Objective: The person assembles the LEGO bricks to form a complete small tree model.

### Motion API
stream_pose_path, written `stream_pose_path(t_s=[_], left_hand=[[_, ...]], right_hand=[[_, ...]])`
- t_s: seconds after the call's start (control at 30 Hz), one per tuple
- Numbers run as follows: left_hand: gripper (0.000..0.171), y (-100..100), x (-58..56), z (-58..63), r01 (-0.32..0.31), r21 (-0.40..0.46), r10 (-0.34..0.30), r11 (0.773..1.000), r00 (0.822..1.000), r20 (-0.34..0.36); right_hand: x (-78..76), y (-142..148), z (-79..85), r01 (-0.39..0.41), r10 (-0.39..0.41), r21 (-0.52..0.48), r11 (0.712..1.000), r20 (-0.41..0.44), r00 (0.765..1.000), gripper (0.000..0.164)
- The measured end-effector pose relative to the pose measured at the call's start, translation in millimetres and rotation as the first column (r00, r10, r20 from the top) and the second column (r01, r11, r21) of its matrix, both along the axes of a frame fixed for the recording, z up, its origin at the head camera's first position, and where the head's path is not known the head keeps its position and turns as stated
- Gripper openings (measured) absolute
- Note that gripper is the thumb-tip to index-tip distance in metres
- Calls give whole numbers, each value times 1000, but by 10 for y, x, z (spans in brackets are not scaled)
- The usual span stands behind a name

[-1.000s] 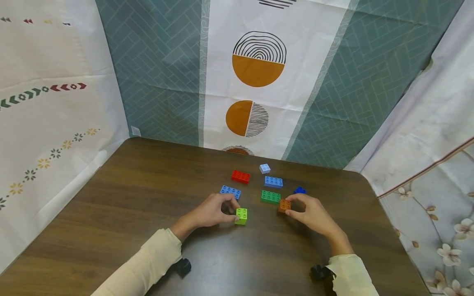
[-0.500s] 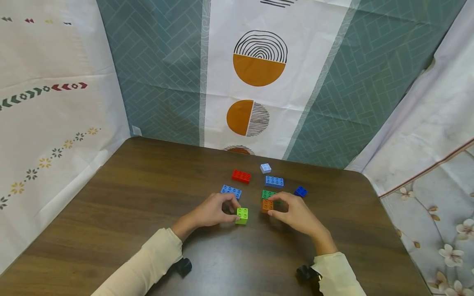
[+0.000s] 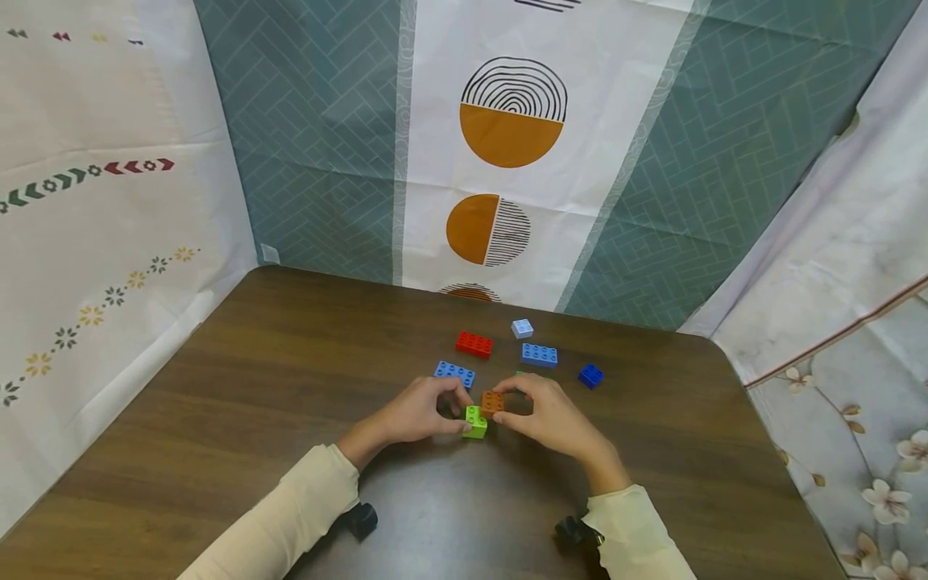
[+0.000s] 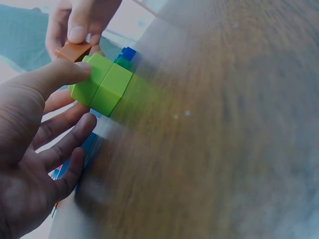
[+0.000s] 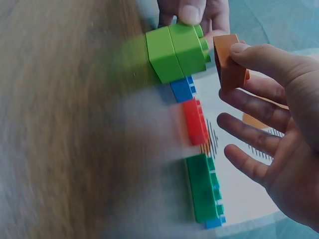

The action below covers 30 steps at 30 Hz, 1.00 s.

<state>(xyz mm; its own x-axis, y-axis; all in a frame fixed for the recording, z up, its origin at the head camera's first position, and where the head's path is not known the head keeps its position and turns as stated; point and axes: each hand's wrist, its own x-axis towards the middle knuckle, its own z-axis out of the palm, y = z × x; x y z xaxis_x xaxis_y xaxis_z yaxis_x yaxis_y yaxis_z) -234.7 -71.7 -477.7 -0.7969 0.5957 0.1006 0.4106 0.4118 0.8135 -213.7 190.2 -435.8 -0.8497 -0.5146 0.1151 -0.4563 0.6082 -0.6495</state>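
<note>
My left hand [image 3: 420,411] pinches a stack of two lime-green building bricks [image 5: 174,52] between thumb and fingers, and the stack stands on the table. My right hand [image 3: 548,415] holds a small orange brick [image 5: 230,67] by its sides. In the right wrist view the orange brick is off the table, just above the lime stack's studs, with a narrow gap between them. Behind the right hand, a green brick [image 5: 199,186] is mostly hidden in the head view. A blue brick [image 3: 454,373] lies just beyond the left hand's fingers.
Farther back on the brown wooden table [image 3: 304,346] lie a red brick [image 3: 474,345], a light blue long brick [image 3: 540,355] and a pale small brick [image 3: 522,329]. A dark blue brick [image 3: 590,376] sits to the right. Patterned cloths hang behind and at both sides.
My right hand has carried the orange brick leftward, past the green brick, to the lime stack. The left hand has kept its hold in the same place.
</note>
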Motion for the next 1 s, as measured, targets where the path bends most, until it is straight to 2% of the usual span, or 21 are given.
stream_pose_path(t_s=[0.13, 0.6, 0.9, 1.0], left_hand=[[25, 0, -1, -14, 5, 4, -5, 1000, 1000, -5], [26, -7, -2, -20, 16, 2, -16, 1000, 1000, -8], [30, -18, -6, -6, 24, 0, -24, 1000, 999, 25], [30, -29, -1, 25, 23, 23, -23, 999, 999, 27]], right_hand=[[10, -59, -8, -23, 23, 8, 1000, 7, 1000, 33], [26, -177, 3, -26, 24, 46, 999, 39, 999, 33], [20, -183, -4, -25, 23, 51, 998, 36, 999, 32], [14, -181, -13, -29, 28, 46, 998, 37, 999, 32]])
